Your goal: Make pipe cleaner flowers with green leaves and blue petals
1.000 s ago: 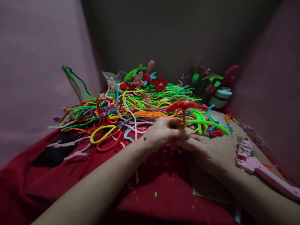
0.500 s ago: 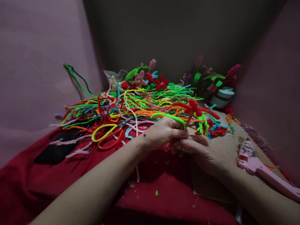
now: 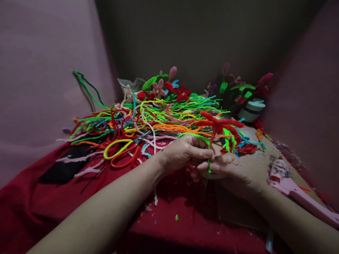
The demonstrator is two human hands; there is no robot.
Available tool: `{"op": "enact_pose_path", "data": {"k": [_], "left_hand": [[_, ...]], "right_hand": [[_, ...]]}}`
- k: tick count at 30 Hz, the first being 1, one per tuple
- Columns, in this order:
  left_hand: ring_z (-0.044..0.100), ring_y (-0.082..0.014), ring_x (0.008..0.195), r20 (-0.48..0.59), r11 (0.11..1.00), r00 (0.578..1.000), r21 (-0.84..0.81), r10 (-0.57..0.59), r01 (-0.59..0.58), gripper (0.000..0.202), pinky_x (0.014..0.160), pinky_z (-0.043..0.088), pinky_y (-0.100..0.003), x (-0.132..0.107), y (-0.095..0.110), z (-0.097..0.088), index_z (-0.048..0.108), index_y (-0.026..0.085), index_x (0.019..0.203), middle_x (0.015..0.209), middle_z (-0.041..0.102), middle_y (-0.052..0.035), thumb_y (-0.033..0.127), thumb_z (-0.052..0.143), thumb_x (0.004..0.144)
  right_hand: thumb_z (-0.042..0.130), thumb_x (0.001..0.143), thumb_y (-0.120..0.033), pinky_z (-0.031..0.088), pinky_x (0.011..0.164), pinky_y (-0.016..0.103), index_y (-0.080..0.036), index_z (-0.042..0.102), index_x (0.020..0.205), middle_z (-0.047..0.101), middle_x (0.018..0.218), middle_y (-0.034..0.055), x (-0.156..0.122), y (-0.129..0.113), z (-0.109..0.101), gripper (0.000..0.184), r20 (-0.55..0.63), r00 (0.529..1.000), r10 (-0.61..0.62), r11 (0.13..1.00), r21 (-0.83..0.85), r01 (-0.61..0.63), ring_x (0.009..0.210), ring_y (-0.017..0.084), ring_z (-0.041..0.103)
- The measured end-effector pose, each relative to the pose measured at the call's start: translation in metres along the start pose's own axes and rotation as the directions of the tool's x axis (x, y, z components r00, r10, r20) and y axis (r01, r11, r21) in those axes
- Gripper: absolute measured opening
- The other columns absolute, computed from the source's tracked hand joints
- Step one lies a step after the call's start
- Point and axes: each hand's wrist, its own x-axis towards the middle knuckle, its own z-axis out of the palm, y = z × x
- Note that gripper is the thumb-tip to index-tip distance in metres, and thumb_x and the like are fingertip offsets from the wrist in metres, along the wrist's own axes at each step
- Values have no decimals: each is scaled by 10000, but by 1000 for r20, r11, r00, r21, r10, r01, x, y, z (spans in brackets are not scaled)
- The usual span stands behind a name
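My left hand [image 3: 194, 150] is closed in a pinch around the stem of a red pipe-cleaner flower [image 3: 218, 124], whose petals spread out above my fingertips. A bright green pipe cleaner [image 3: 194, 135] is caught in the same grip, arching over the back of that hand, with its lower end hanging along the stem. My right hand [image 3: 239, 173] meets it just below, fingers closed about the lower stem and green end. A pale rounded thing shows partly between the hands; I cannot tell what it is.
Heaped pipe cleaners [image 3: 172, 116] cover the back of the red cloth [image 3: 164, 225]. Yellow-and-red-handled scissors [image 3: 124, 150] and a black phone-like slab [image 3: 63, 164] lie left. At right are a pink glue gun [image 3: 293, 192], cardboard [image 3: 267, 155] and a lidded jar [image 3: 251, 109]. Finished flowers [image 3: 182, 92] stand behind.
The red flower has turned, so its petals now spread wide. The green pipe cleaner has shifted right and down, its lower end now showing below my left fingers.
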Motion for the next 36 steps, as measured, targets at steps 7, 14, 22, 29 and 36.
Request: {"op": "enact_pose_path", "data": {"k": [7,14,22,29,36], "left_hand": [[423,-54,359,-112,997,993,72,22,-14,211,395,346,-190,3,8,8,573,132,713,480,510,40,334,630,718],[434,-59,407,-298,971,953,239,61,12,208,421,311,-184,6,7,15,557,118,610,466,500,36,293,639,686],[447,-68,405,-261,957,965,287,30,48,160,421,340,-190,7,5,13,520,134,596,473,492,38,216,551,730],[420,-63,362,-1,1000,1000,15,9,-9,259,407,376,-197,0,4,7,493,137,585,445,452,43,301,557,775],[380,-31,378,-14,998,999,-30,47,-47,175,394,281,-163,2,0,3,573,114,710,483,469,45,282,601,754]], "right_hand": [[615,756,-325,444,613,281,-161,717,768,675,686,62,4,10,-9,193,-138,982,-126,991,-57,119,647,170,595],[600,770,-308,390,601,276,-163,640,637,569,652,18,6,10,-12,200,-206,966,-155,980,-158,123,621,140,485],[557,790,-232,351,532,240,-152,627,578,509,532,-12,9,14,-10,237,-165,979,-119,985,-143,96,512,93,420],[527,803,-314,453,586,290,-161,715,833,679,703,64,3,10,-7,243,-39,995,-88,996,-19,87,668,189,625],[582,748,-250,484,655,345,-146,707,804,694,781,89,2,14,-10,172,-28,997,-73,996,51,74,692,208,636]]}}
